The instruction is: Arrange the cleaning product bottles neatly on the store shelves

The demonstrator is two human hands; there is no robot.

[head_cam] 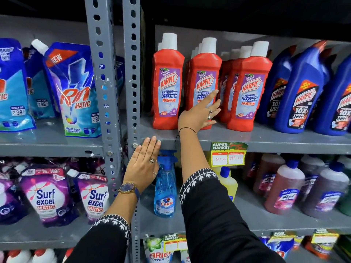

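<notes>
Red Harpic bathroom cleaner bottles with white caps stand in rows on the grey upper shelf (266, 143). The left bottle (168, 82) stands alone; the middle bottle (204, 76) leads a row; a right bottle (250, 88) fronts another row. My right hand (199, 112) lies flat, fingers spread, against the lower front of the middle bottle, not gripping it. My left hand (143, 164) hovers open in front of the shelf edge, just beside a blue Colin spray bottle (165, 186) on the lower shelf, holding nothing.
Blue Harpic toilet cleaner bottles (302, 92) stand at the right of the upper shelf. Lizol bottles (284, 188) and a yellow bottle (228, 183) fill the lower shelf. Grey perforated uprights (131, 73) divide off detergent pouches (76, 92) at left. A price tag (228, 154) hangs on the shelf edge.
</notes>
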